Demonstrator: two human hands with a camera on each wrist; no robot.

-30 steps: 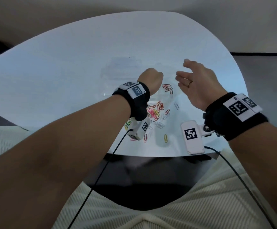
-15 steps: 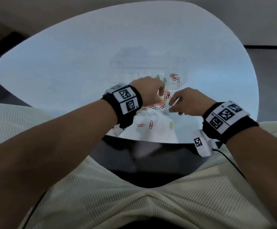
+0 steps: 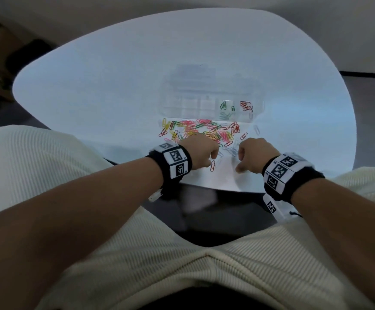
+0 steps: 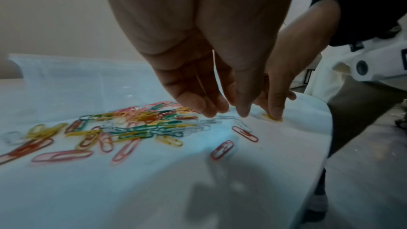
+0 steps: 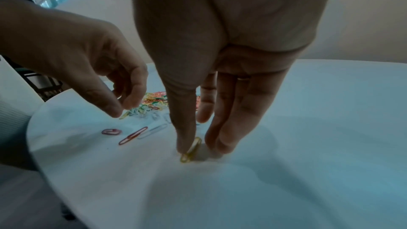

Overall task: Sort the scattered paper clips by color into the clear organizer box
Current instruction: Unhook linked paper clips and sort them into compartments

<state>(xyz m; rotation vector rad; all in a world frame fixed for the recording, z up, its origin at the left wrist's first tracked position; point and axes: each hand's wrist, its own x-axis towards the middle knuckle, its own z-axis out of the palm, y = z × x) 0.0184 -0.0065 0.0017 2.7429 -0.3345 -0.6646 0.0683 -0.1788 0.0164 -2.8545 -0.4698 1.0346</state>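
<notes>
Colored paper clips (image 3: 201, 130) lie in a loose pile on the white table (image 3: 115, 86), just in front of the clear organizer box (image 3: 193, 101). One box compartment holds green clips (image 3: 224, 106), the one right of it red clips (image 3: 246, 106). My right hand (image 5: 200, 149) is down near the table's front edge, thumb and fingers pinching a yellow clip (image 5: 191, 151) that is tilted up off the surface. My left hand (image 4: 226, 112) hovers beside it over pale clips (image 4: 222, 117), fingers pointing down and holding nothing.
Two red clips (image 4: 244, 133) lie apart from the pile, near my left hand and close to the table's front edge (image 3: 215, 186). My lap in a cream garment (image 3: 204, 276) is right below that edge. The box is hard to make out against the table.
My right hand came down from above the box to the front edge and closed on the yellow clip. My left hand drew back from the pile toward the edge.
</notes>
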